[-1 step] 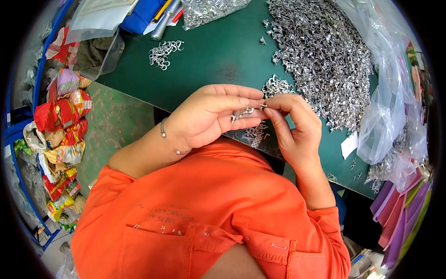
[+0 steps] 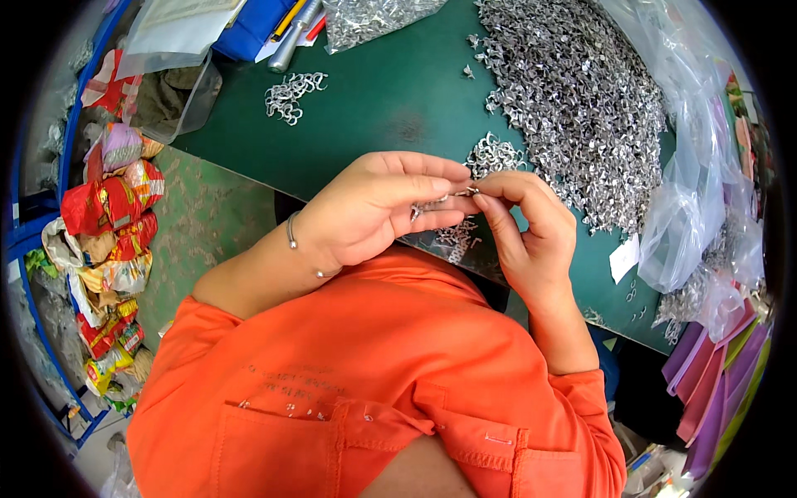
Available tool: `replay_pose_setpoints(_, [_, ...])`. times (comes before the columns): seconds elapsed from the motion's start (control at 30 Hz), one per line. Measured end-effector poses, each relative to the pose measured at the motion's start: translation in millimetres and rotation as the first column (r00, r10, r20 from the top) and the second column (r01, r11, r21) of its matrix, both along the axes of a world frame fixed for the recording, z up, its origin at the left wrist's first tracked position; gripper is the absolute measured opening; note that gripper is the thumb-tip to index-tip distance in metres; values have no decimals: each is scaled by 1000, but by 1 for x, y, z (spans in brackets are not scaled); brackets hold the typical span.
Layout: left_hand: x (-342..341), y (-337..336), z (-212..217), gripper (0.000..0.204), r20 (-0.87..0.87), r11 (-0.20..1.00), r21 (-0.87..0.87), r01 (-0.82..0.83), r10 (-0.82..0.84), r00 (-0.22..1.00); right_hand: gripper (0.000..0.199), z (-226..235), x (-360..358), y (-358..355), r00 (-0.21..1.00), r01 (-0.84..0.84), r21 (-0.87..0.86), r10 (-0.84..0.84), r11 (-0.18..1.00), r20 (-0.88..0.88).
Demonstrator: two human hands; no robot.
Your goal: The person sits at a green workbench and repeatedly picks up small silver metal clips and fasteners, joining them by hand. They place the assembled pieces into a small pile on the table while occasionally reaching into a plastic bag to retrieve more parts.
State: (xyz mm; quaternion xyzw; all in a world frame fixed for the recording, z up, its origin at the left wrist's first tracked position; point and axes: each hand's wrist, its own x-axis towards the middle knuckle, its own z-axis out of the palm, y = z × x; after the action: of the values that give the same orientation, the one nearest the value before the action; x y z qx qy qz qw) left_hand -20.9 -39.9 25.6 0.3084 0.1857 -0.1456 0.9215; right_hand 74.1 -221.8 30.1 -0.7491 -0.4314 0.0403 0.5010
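Note:
My left hand (image 2: 357, 207) is turned palm up with its fingers stretched out and the thumb laid over them. Several small silver metal pieces (image 2: 422, 207) lie on those fingers, partly covered by the thumb. My right hand (image 2: 533, 232) pinches a tiny metal piece (image 2: 472, 192) between thumb and forefinger, right at the left fingertips. Its exact shape is too small to make out. Just beyond the hands sits a little pile of curved metal pieces (image 2: 496, 154). More small pieces (image 2: 457, 239) lie below the fingers, near the table edge.
A large heap of small metal parts (image 2: 573, 108) covers the right of the green table (image 2: 365, 100). Curved pieces (image 2: 295, 95) lie at the left, near a plastic tub (image 2: 199, 100). Clear plastic bags (image 2: 685, 224) and a white paper slip (image 2: 624, 259) are at the right.
The metal pieces on my left fingers have shifted slightly, and the pinched piece has turned a little. Both hands stay in nearly the same place.

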Motion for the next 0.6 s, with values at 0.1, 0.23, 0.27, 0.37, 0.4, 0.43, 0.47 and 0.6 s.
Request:
replay_pose_setpoints(0.1, [0, -3, 4, 29, -40, 993, 98, 60, -57, 998, 11, -2, -5, -6, 987, 35, 24, -30, 999, -159])
replay_pose_setpoints(0.23, [0, -10, 5, 19, -56, 985, 150, 83, -75, 996, 10, -8, -10, -12, 907, 94, 102, -42, 990, -419])
replay_pose_setpoints(0.27, [1, -11, 5, 18, -52, 982, 158, 99, -92, 994, 10, -9, -10, -11, 924, 85, 113, -36, 990, -381])
replay_pose_setpoints(0.37, [1, -15, 5, 14, -31, 965, 254, 62, -56, 998, 11, -12, -10, -11, 954, 40, 134, 2, 990, -301])
replay_pose_setpoints(0.4, [1, -16, 5, 13, -22, 947, 315, 70, -67, 998, 13, -13, -10, -12, 954, 20, 137, 22, 990, -299])
replay_pose_setpoints(0.43, [1, -16, 6, 13, -13, 924, 374, 77, -78, 997, 15, -13, -11, -13, 954, 0, 140, 42, 990, -298])
replay_pose_setpoints(0.47, [1, -16, 7, 12, -5, 898, 432, 83, -89, 996, 19, -13, -13, -13, 917, 23, 190, 55, 981, -396])
replay_pose_setpoints(0.6, [-1, -17, 14, 7, -31, 784, 611, 110, -115, 993, 32, -19, -21, -13, 799, 74, 321, 137, 944, -586])
